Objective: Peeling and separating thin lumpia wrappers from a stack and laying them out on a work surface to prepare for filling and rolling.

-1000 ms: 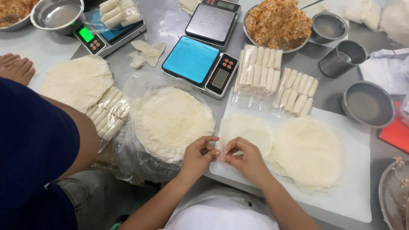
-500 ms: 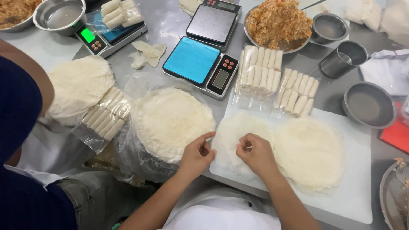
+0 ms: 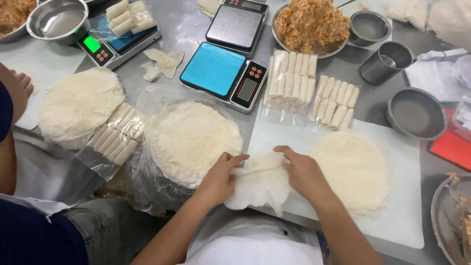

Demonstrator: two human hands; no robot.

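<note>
Both my hands grip one thin white wrapper sheet [image 3: 260,184] at the near edge of a white cutting board [image 3: 392,216]. My left hand [image 3: 221,176] pinches its left side, my right hand [image 3: 301,172] holds its right side, and the sheet droops crumpled between them over the board's front edge. A round stack of wrappers [image 3: 355,167] lies on the board just right of my right hand. A bigger wrapper stack [image 3: 194,140] rests on clear plastic to the left of my left hand.
Rolled spring rolls [image 3: 309,88] lie in rows behind the board. A blue-topped scale [image 3: 223,73], a bowl of shredded filling [image 3: 311,24] and metal cups [image 3: 387,61] stand farther back. A co-worker's arm [image 3: 12,113] and another wrapper stack [image 3: 78,105] are at the left.
My hands have pulled the single sheet off the left part of the board and lifted it toward me; it is now crumpled between them. The co-worker has leaned back to the left.
</note>
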